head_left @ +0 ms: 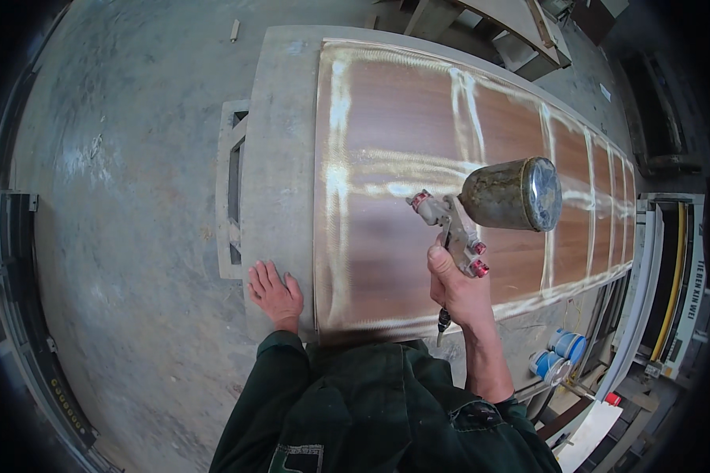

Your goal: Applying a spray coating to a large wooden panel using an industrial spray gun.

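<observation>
My right hand [464, 285] is wrapped round the handle of a spray gun [448, 225], held above a long brown wood panel [402, 244]. A worn metal cup [501, 193] is fixed to the gun and tilts to the right; the red-ringed nozzle points left. A hose fitting hangs below my fist. Pale, wet-looking bands run along the panel's edges and across it in a grid. My left hand [276, 294] lies flat, fingers spread, on the grey board [280, 158] under the panel, just left of the panel's near corner.
A slotted wooden support [233, 189] juts out left of the board. Blue-and-white cans [550, 366] stand at the lower right beside machinery [678, 284]. Wooden furniture [497, 27] is at the back right. Along the left runs a dark metal rail [16, 292] over the concrete floor [126, 197].
</observation>
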`<state>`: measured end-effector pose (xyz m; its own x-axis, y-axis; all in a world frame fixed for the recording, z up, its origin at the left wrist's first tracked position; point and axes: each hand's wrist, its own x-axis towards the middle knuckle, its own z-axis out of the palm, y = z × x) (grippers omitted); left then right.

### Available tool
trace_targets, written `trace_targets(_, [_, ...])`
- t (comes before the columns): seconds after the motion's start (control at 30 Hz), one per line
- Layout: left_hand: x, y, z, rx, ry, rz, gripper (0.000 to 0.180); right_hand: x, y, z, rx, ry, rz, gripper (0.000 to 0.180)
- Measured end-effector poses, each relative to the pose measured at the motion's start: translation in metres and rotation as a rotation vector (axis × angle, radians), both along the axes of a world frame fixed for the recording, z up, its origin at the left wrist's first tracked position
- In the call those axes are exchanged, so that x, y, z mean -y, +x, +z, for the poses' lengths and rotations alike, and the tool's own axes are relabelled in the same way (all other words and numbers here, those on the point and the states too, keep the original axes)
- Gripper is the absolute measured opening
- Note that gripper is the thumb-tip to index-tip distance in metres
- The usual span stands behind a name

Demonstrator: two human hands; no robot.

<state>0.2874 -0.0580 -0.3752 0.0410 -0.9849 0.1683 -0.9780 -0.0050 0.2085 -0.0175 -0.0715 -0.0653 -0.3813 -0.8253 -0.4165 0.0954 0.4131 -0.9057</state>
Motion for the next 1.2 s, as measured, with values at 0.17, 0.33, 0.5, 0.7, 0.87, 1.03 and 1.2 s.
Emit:
trace_targets(0.17, [0.000,-0.002,0.002,-0.010,0.002,-0.021,0.060,0.001,-0.022,0.005,-0.082,0.000,-0.143,0.029])
trace_targets(0.33, [0.000,0.000,0.006,-0.002,0.019,-0.005,0.059,-0.017,-0.051,0.006,-0.211,0.041,-0.334,0.024])
trace_targets(0.5, [0.002,-0.003,0.006,-0.005,0.018,-0.013,0.058,-0.051,-0.074,0.005,-0.329,0.145,-0.507,0.029])
trace_targets(0.7, [-0.002,-0.002,0.007,0.025,0.063,0.018,0.058,-0.089,-0.050,0.010,-0.080,0.078,-0.381,0.030])
trace_targets(0.87, [-0.001,-0.006,0.005,-0.001,0.031,-0.001,0.058,-0.100,-0.016,0.016,0.133,0.123,-0.241,0.036])
trace_targets(1.03, [-0.002,-0.006,0.003,-0.016,0.036,-0.002,0.059,-0.124,-0.017,0.011,-0.059,0.196,-0.294,0.034])
trace_targets(1.2, [-0.001,-0.004,0.003,-0.021,-0.006,-0.003,0.058,-0.153,-0.025,0.008,-0.260,0.199,-0.491,0.033])
